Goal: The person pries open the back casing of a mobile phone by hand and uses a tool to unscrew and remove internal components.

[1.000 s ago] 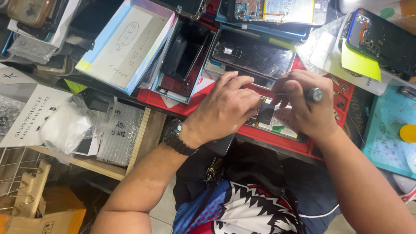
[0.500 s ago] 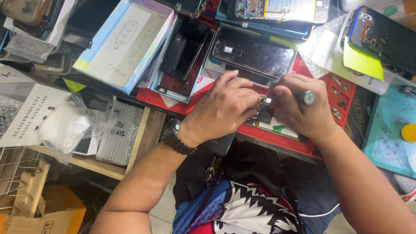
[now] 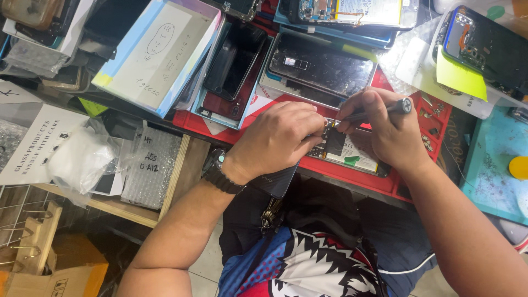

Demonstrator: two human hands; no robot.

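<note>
Crowded repair bench, red work mat along its near edge, tiled floor visible below the person's lap. An opened phone lies on the mat near its front edge, innards facing up. Left hand rests curled over the phone's left end, fingers closed down on it, pinning it to the mat. Right hand is just right of it, fingers pinched shut around a slim screwdriver whose tip meets the phone's upper left part, right between the two hands. Black wristwatch on the left wrist.

Behind the hands, toward the far edge: a dark phone back panel and a black phone in a tray. Far left, a flat white box with blue trim, tilted. Right corner: yellow sticky note on a clear bag. Left below the bench: white printed sign, bubble-wrap pouch.
</note>
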